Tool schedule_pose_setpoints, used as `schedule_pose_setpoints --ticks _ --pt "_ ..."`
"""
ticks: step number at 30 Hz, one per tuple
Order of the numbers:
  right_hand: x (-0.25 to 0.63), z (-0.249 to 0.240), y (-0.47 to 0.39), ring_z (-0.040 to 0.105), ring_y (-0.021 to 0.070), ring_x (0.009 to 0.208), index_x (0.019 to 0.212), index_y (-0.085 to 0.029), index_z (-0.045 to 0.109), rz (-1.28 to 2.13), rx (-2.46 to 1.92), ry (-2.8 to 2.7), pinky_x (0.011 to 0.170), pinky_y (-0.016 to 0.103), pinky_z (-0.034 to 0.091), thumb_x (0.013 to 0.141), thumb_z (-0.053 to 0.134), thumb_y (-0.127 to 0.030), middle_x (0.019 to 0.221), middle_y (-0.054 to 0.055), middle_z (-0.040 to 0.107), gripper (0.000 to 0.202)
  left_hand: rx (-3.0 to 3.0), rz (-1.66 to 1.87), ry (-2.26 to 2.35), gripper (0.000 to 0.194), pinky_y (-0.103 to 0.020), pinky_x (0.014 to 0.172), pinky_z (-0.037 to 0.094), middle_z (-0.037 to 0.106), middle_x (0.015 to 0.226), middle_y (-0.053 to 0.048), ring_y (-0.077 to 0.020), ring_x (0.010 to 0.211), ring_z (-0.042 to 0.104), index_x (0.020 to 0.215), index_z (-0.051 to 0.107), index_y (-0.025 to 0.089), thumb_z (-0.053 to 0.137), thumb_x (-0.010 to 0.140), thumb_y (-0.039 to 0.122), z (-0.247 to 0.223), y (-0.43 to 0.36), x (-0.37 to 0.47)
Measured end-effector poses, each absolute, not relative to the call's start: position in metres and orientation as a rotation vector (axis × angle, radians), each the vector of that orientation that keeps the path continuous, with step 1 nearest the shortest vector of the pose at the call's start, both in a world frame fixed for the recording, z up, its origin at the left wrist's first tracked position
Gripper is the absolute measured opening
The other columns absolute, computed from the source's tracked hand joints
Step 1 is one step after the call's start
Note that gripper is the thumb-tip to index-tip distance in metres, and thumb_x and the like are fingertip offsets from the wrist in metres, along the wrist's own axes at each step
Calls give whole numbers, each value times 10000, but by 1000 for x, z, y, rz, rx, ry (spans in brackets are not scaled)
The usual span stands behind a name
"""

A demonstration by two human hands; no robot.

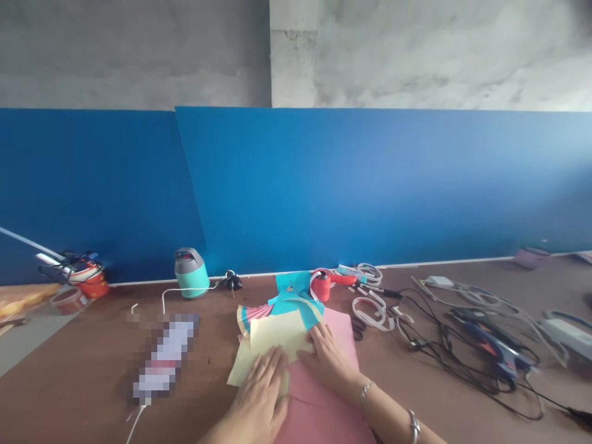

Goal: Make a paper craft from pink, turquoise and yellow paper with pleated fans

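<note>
- A large pink sheet of paper (324,410) lies nearest the camera, running from under the right hand's fingers down past both wrists.
- Far to the left of the fingers, an orange-red round tub (92,280) stands at the back of the brown tabletop (83,370).
- Nearer, but well apart from the left fingers, lies a pixelated oblong item (167,357); what it is cannot be told.
- Beyond it, a teal cylinder with a grey top (193,277) stands upright.
- The left hand (259,390) lies palm down, its four fingers close together and outstretched, the thumb a little off to the side; they clamp nothing.
- Under those fingers is pale yellow paper (275,327), reaching out beyond them; whether it is folded or two sheets I cannot tell.
- Just beyond the left fingertips, a pleated striped paper fan (253,314) pokes out, with bright blue paper (292,301) beside it.
- The right hand (332,359) rests by the yellow paper's right edge, fingers slightly spread, thumb apart, gripping nothing.
- To steady and flatten the paper well, I would press evenly with both palms, align its edges and spare the pleats.
- Past the right fingertips sits a red plastic handled object (321,287); further right lie tangled black cables (441,351).
</note>
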State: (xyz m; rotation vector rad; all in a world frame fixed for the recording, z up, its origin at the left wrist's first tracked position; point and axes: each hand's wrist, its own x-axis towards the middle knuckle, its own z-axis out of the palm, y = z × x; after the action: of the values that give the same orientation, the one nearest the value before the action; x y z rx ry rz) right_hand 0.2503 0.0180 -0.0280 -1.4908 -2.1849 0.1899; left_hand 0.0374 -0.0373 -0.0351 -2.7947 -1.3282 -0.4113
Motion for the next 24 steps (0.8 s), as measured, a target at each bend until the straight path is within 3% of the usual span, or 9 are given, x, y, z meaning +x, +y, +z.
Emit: schedule_pose_setpoints --ticks 5,13,17,20,24 --pt "240 -25 12 493 266 886 886 -196 486 52 -1687 -2133 755 372 379 733 616 -371 944 89 541 266 -2808 -384 -1327 745 -471 1087 307 191 1511 -79 -281 1365 250 1467 -17 212 427 869 208 -50 -38 35" --pt "284 -18 10 498 290 969 1083 -232 510 21 -1838 -2026 757 392 371 782 568 -343 1067 96 546 326 -2849 -450 -1326 737 -470 1098 286 146 1521 -70 -292 1365 242 1463 -45 231 422 893 244 -50 -38 30" --pt "273 -8 8 491 264 990 1124 -216 509 38 -1600 -2069 788 385 385 851 450 -220 1094 103 553 279 -2963 -443 -1307 640 -484 1112 244 174 1511 -71 -278 1371 227 1469 61 234 387 918 260 -37 -33 35" --pt "255 -6 8 515 206 937 994 -201 576 244 -1366 -2227 809 323 399 867 388 -137 969 73 578 236 -3061 -507 -1329 545 -488 1114 235 245 1497 -59 -260 1367 247 1454 193 241 347 932 271 -25 -21 38" --pt "241 -5 8 517 188 876 873 -182 617 314 -1418 -2330 762 288 402 838 382 -68 896 65 568 263 -2899 -969 -1698 461 -442 1081 334 469 1387 -59 -239 1290 410 1351 429 247 340 902 195 -23 1 26"
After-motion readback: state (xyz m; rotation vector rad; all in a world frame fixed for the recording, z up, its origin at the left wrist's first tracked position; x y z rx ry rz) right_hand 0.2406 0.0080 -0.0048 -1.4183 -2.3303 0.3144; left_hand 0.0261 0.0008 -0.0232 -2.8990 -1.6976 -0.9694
